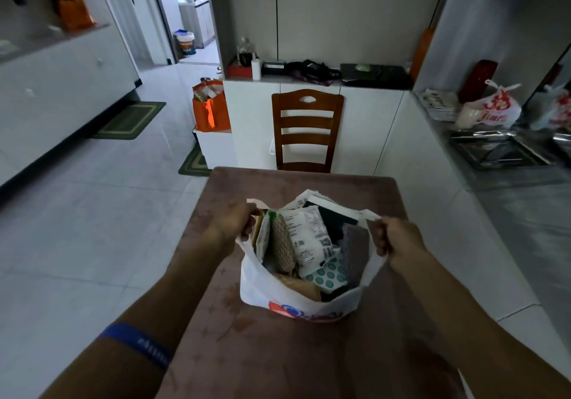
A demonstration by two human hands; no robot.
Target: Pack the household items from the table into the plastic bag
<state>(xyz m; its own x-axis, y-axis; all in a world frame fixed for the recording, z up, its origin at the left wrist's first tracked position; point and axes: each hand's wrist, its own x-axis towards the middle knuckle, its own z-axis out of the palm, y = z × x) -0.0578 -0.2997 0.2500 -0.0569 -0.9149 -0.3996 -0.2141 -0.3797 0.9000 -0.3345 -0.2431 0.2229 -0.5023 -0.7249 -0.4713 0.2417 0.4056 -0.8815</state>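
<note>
Filled plastic bag point(296, 293) between both gripping hands point(312, 231).

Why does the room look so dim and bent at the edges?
Head view: dim indoor light, brightest through the far doorway; the wide lens bows the counter and walls; upper left corner is smeared; the bag and both hands stay fairly sharp.

Thin white plastic bag point(278, 290), matt table cloth point(247, 352)
</note>
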